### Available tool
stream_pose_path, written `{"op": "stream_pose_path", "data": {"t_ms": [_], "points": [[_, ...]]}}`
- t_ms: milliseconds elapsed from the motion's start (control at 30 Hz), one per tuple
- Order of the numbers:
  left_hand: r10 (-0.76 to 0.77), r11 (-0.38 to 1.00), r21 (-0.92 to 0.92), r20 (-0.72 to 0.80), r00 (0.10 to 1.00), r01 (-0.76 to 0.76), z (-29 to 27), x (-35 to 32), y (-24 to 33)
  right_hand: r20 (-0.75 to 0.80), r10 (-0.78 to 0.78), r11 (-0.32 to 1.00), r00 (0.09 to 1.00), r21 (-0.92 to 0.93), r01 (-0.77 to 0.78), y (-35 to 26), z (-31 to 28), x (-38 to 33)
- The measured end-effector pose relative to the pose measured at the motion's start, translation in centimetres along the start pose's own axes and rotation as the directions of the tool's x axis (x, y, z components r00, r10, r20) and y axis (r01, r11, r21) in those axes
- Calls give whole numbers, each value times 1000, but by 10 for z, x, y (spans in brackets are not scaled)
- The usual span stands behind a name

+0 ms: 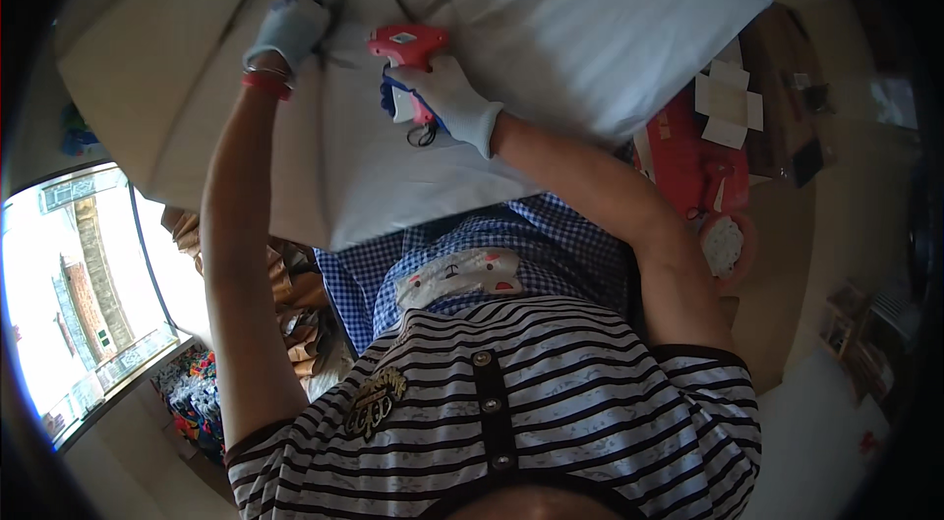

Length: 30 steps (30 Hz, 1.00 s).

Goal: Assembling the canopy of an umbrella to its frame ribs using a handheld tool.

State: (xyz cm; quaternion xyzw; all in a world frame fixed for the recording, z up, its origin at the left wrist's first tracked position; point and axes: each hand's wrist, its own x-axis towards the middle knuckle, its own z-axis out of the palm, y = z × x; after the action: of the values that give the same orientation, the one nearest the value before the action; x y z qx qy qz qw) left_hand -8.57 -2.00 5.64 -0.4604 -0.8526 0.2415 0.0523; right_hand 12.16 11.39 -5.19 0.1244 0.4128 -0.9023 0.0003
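A large white fabric bag is spread out in front of me. My left hand, in a pale glove with a red wristband, pinches the fabric near dark cords at the bag's top. My right hand, also gloved, grips a red and blue tagging gun whose nose presses against the fabric beside my left hand.
A blue checked apron with a cartoon patch lies over my lap. A red box and white cardboard pieces sit at the right. Brown paper bags are piled at the left, near a bright window.
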Motion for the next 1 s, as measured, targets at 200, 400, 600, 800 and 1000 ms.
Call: {"op": "stream_pose_path", "data": {"t_ms": [200,400,600,800,1000], "points": [[-498,763,-271,332,801,587,-16,-19,-62,-4,-304,841,953,-470,266,-26,7,3],[-660,664,-475,-9,751,578,-36,-31,66,2,-176,915,984,-368,165,-19,-28,7],[-558,626,-621,67,827,472,34,-7,81,8,-196,896,980,-405,183,-10,-16,6],[-370,341,-820,332,868,459,8,2,72,-130,-173,884,976,-458,96,0,-16,0],[-288,218,-855,404,868,470,3,2,71,-267,-60,985,962,-171,14,17,16,-17]]}}
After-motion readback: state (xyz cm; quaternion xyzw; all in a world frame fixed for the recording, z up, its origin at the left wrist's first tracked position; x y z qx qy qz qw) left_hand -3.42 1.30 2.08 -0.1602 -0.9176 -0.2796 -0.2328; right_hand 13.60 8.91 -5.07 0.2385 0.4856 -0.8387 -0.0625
